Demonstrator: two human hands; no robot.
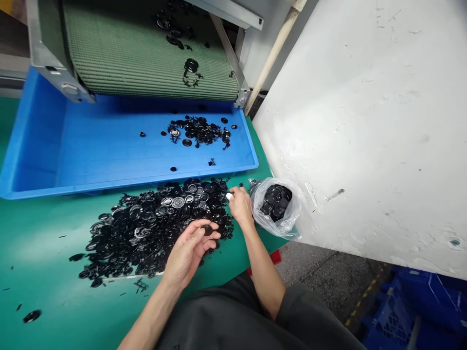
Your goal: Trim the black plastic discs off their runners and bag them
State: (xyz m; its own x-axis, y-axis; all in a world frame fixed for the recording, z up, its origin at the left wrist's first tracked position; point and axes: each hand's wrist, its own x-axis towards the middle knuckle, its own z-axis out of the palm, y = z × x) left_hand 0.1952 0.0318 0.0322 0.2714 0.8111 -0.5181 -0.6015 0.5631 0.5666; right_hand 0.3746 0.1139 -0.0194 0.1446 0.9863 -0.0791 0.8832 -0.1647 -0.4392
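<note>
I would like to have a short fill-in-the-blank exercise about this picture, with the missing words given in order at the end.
1. The colour of the conveyor belt is ____.
2. The plastic tray beneath the belt's end is ____ in colour.
3. The left hand holds a round disc, whose colour is ____.
4. In the picture, the right hand is between the heap of black parts and an open, clear plastic ____.

Missing words: green; blue; black; bag.
</note>
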